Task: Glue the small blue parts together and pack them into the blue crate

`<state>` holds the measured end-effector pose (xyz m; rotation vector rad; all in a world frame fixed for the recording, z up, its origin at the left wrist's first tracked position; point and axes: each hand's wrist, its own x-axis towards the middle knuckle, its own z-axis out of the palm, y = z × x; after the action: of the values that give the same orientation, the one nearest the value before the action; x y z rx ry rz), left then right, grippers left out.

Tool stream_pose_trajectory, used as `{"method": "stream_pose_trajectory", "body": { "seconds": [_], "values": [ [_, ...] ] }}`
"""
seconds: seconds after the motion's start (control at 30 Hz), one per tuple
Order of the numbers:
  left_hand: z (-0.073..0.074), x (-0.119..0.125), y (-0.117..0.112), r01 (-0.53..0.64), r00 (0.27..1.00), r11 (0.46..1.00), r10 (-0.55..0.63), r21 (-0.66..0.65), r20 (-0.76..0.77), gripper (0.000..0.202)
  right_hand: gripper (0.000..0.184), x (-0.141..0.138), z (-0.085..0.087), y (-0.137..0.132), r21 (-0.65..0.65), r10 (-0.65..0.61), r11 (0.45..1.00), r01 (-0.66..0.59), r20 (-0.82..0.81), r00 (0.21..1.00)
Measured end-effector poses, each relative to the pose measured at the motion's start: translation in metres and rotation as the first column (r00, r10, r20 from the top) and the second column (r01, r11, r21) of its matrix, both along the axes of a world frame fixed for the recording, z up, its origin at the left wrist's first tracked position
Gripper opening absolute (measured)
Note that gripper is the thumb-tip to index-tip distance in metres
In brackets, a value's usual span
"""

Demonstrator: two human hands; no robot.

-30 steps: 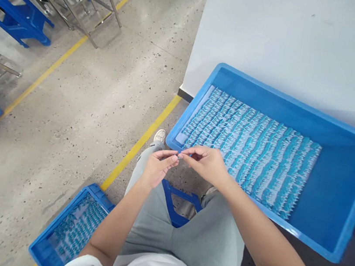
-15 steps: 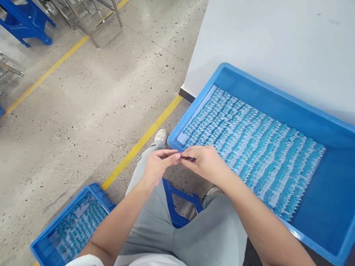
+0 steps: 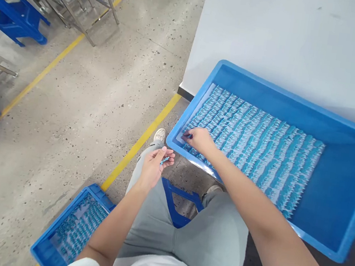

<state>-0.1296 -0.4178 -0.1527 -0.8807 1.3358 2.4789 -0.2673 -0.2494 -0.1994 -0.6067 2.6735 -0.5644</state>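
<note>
My left hand (image 3: 157,164) is held above my left knee, its fingers curled round a small blue piece (image 3: 164,160) whose kind I cannot make out. My right hand (image 3: 200,139) reaches over the near left corner of a large blue crate (image 3: 348,188). Its thumb and fingertips are pinched together at the end of the rows; whatever is between them is too small to name. Many small blue parts (image 3: 261,147) lie in close rows on a pale sheet (image 3: 206,96) inside the crate.
A smaller blue crate (image 3: 45,248) with similar parts stands low at my left. Behind the large crate is a white panel (image 3: 292,43). Blue stools (image 3: 19,14) and metal-legged stands (image 3: 82,9) are across the speckled floor (image 3: 101,109), which has yellow lines.
My hands were together at the crate's corner and are now apart. The right one has moved up over the crate; the left has turned slightly, showing the small blue piece.
</note>
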Motion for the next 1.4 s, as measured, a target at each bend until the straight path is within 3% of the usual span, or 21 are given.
{"method": "stream_pose_trajectory", "body": {
  "seconds": [0.1,0.23,0.5,0.8,1.4],
  "values": [
    [-0.004,0.004,0.003,0.014,1.0,1.0,-0.013,-0.012,0.019,0.033,0.024,-0.001,-0.005,-0.008,0.146,-0.022,0.989,0.026,-0.029,0.999],
    [-0.006,0.007,0.004,0.031,0.999,0.999,-0.03,-0.008,0.04,0.033,0.025,0.001,-0.006,-0.013,0.21,-0.076,0.974,0.08,-0.025,0.997],
    [-0.007,0.006,0.003,0.052,0.998,0.999,-0.052,0.0,0.026,0.032,0.027,0.004,-0.009,-0.015,0.269,-0.074,0.961,0.066,0.018,0.997],
    [-0.002,0.006,0.002,-0.006,0.998,0.996,-0.001,0.089,0.068,0.031,0.029,0.002,-0.011,-0.018,0.308,-0.105,0.947,0.087,0.041,0.994],
    [-0.001,0.006,-0.001,-0.036,0.997,0.994,0.029,0.103,0.07,0.031,0.029,0.003,-0.008,-0.018,0.33,-0.1,0.94,0.082,0.037,0.994]
  ]
}}
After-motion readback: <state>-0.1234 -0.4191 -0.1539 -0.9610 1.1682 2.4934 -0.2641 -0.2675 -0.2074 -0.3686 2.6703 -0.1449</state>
